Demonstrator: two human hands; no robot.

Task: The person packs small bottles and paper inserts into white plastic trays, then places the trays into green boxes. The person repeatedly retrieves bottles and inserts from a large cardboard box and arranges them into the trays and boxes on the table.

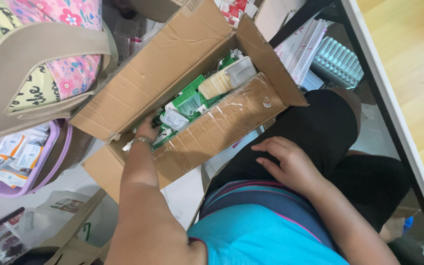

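Left hand [147, 130] in taped cardboard box [222, 127], fingers hidden among small green-white cartons [188, 102], right hand [283, 159] spread flat on thigh

We see the cardboard box [212, 132] open at the top, flaps spread wide | our left hand [148, 130] fills its near end among green and white packets [187, 103] | far end crowded by a cream case [226, 78] | tote bag [40, 64] crowds the left side | desk [403, 59] edge walls the right

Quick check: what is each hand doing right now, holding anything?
Left hand: reaching into the cardboard box among small packets; grip cannot be told.
Right hand: open, resting flat on the thigh, holding nothing.
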